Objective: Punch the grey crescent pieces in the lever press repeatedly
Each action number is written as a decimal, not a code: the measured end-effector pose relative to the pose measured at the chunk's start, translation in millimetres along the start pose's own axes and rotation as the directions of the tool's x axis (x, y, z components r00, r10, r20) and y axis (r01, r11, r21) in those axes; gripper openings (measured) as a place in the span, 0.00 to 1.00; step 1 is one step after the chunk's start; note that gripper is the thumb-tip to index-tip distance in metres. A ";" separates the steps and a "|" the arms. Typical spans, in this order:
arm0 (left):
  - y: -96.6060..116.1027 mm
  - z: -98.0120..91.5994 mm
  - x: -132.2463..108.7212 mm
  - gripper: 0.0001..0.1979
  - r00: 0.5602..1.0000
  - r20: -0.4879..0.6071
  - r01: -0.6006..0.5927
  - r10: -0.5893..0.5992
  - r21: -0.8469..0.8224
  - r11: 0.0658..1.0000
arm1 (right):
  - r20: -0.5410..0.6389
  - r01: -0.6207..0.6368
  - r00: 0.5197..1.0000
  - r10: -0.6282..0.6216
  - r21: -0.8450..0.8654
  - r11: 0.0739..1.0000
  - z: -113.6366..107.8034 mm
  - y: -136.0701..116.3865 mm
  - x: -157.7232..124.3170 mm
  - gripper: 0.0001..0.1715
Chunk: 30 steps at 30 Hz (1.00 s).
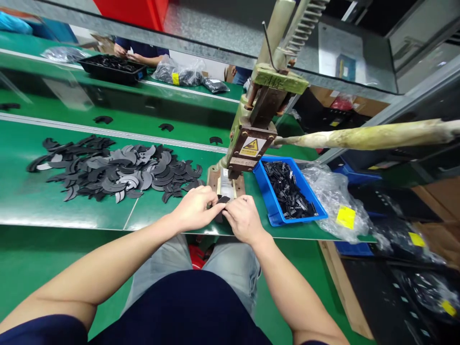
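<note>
The green bench point(104, 213) has curved pieces point(122, 167) left and a blue bin point(267, 200) right, likely for easy reach; my left hand point(197, 206) and right hand point(245, 218) pinch a dark piece point(224, 199) just near of the press point(251, 139).

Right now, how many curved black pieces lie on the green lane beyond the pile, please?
4: one piece at the left edge, a second and third beyond the pile, the fourth left of the lever press, which may hide more.

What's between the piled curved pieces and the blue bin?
In the head view, the press stands there, left hand and right hand at its base.
</note>
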<state>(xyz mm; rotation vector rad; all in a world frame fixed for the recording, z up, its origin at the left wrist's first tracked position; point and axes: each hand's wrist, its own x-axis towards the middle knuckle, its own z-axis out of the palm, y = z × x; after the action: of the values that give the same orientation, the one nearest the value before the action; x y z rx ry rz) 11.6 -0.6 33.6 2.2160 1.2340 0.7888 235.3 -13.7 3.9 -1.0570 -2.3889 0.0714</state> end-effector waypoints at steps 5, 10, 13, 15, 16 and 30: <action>-4.4 11.1 4.0 0.23 0.951 0.143 0.307 -0.274 -0.332 0.892 | -0.072 -0.020 0.997 0.021 0.016 1.000 3.4 -6.4 -4.0 0.09; -8.3 15.2 3.4 0.22 0.961 0.080 0.263 -0.266 -0.571 0.778 | -0.153 -0.073 0.984 0.091 0.119 0.990 1.9 -7.1 -11.0 0.11; -8.4 18.5 -0.5 0.21 0.968 0.130 0.244 -0.213 -0.679 0.693 | -0.146 -0.113 0.979 0.145 0.211 0.971 -2.5 -4.8 -14.6 0.12; -8.3 20.1 -4.2 0.19 0.974 0.181 0.223 -0.136 -0.674 0.704 | -0.118 -0.162 0.972 0.203 0.288 0.944 -5.7 -5.9 -16.3 0.13; -8.3 20.4 -6.0 0.17 0.984 0.152 0.166 -0.088 -0.640 0.751 | -0.101 -0.197 0.965 0.242 0.332 0.922 -7.2 -7.3 -16.9 0.13; -66.2 27.0 -48.2 0.13 0.959 -0.248 -0.140 0.139 0.011 0.990 | -0.129 -0.574 0.716 0.686 0.452 0.683 -84.7 108.9 8.6 0.24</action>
<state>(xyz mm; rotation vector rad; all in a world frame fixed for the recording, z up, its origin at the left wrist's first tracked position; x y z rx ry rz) -29.7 -14.4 -40.9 2.2703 1.1924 1.1549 344.8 54.6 53.5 -1.5307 -1.5471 0.5706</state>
